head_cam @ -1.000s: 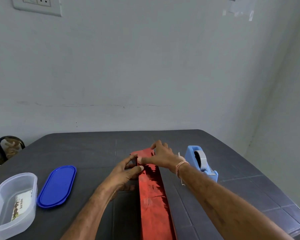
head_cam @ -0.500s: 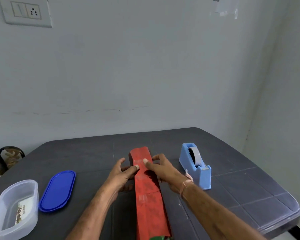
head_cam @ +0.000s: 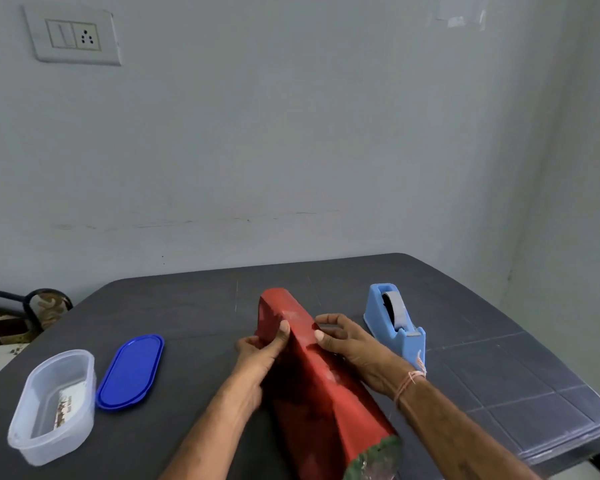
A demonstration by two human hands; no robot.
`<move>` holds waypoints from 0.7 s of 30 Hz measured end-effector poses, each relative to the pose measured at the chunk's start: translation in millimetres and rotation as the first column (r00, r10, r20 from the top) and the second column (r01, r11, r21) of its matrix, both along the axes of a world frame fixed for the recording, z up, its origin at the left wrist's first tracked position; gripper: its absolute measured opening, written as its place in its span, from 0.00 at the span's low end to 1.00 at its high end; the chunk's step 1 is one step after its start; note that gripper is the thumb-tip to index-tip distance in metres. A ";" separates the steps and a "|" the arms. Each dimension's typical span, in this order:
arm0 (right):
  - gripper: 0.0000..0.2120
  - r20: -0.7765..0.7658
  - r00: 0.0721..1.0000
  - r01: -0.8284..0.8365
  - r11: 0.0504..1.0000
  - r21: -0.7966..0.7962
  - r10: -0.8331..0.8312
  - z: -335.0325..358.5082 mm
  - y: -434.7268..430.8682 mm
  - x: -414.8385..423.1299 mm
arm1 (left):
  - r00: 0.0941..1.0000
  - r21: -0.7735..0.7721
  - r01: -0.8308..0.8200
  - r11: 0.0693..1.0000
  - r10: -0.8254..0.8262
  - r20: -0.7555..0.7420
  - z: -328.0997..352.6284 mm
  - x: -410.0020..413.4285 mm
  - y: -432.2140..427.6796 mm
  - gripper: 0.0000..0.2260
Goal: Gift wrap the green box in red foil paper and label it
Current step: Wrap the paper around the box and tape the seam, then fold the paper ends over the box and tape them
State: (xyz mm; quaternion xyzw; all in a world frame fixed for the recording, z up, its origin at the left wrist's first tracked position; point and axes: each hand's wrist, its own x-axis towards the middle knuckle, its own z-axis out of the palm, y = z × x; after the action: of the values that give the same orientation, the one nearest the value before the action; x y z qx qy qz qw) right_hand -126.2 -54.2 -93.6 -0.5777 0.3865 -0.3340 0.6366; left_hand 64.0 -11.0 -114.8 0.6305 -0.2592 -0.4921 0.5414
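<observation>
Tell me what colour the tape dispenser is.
The dispenser is light blue, clearest in the head view.

A long wrapped box (head_cam: 326, 386) lies down the middle of a dark table (head_cam: 194, 306). To its right, a tape dispenser (head_cam: 392, 323) stands close by the right hand (head_cam: 357, 351), narrowing that side. To its left, open table separates it from a lid (head_cam: 130, 370) and tub (head_cam: 54, 410). The far strip seems bare.

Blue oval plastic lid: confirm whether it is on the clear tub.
No, the blue oval lid lies on the dark table beside the open clear tub.
</observation>
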 end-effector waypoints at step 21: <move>0.26 0.257 0.966 0.064 0.963 -0.260 0.005 45.0 -25.6 4.5 | 0.951 -0.664 0.129 0.737 0.099 0.294 67.8 0.1 -3.4 0.22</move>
State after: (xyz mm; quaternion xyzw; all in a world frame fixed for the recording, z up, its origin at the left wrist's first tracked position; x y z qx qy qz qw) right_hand -121.7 -79.8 -48.6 -0.6042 0.2617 -0.4640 0.5926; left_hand 64.0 -14.4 -47.0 0.4578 -0.5066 -0.2634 0.6815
